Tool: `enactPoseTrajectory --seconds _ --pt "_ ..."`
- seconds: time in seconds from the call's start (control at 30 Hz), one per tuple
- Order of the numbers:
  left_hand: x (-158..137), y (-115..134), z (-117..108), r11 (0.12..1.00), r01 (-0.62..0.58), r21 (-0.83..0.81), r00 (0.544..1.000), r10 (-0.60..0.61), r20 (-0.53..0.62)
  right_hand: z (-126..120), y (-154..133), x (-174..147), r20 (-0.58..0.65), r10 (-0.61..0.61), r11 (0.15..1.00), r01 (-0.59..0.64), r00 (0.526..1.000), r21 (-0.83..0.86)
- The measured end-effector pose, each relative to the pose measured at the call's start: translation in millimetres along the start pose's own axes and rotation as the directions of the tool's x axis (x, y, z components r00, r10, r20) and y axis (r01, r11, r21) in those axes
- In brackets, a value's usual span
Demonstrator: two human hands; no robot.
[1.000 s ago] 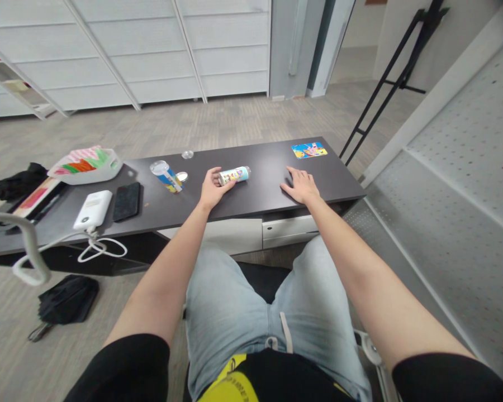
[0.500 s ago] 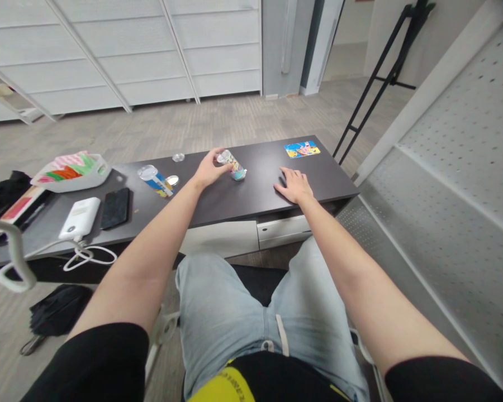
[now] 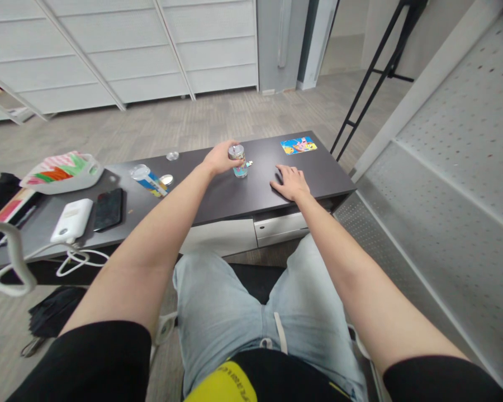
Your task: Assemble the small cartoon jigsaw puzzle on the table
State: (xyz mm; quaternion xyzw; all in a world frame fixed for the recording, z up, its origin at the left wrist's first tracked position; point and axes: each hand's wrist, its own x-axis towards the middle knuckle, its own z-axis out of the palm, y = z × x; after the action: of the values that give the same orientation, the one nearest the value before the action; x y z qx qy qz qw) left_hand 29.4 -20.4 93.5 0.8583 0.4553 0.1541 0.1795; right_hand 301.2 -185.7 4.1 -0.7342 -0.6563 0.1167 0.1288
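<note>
My left hand [image 3: 224, 158] is wrapped round a small clear can [image 3: 240, 169] with colourful bits inside, near the far edge of the dark table [image 3: 205, 204]. A few small light-coloured pieces [image 3: 249, 163] lie just right of the can; their kind is too small to tell. My right hand [image 3: 292, 181] rests on the tabletop with its fingers spread and holds nothing. Beyond it lies a bright blue and yellow cartoon card [image 3: 298, 146]. Left of my left hand, a blue and yellow can [image 3: 150, 180] leans at a tilt beside a round silvery lid [image 3: 166, 180].
A clear round lid [image 3: 172, 156] sits by the far edge. Further left are a black phone [image 3: 108, 209], a white power bank [image 3: 71, 220] with a cable, and a white basket [image 3: 62, 183] of colourful packets. A perforated panel [image 3: 456, 184] stands at the right.
My left hand has shifted slightly right and turned the can from a slant to nearly upright. Small pieces now show on the table beside it. My right hand stays in place.
</note>
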Motion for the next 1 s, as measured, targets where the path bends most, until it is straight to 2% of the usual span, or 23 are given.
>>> enactPoseTrajectory --seconds 0.13,0.33,0.5,0.77,1.0 --pt "5 -1 -8 1.000 0.007 0.022 1.000 -0.006 -0.014 0 1 0 0.001 0.006 1.000 -0.006 1.000 -0.001" --pt "16 -6 -31 1.000 0.015 0.000 0.998 -0.015 -0.067 1 2 0 -0.003 -0.001 1.000 0.001 1.000 0.003" --pt "17 -9 -46 0.999 0.033 0.027 0.997 -0.031 -0.066 2 3 1 -0.007 -0.002 1.000 0.003 1.000 0.008" --pt "16 -23 -55 0.999 0.003 0.040 0.995 0.001 -0.098 3 3 0 -0.013 -0.008 1.000 0.009 1.000 0.013" --pt "3 -34 -53 0.998 -0.045 0.052 0.994 0.050 -0.100 5 3 0 -0.039 -0.023 1.000 0.024 0.999 0.015"
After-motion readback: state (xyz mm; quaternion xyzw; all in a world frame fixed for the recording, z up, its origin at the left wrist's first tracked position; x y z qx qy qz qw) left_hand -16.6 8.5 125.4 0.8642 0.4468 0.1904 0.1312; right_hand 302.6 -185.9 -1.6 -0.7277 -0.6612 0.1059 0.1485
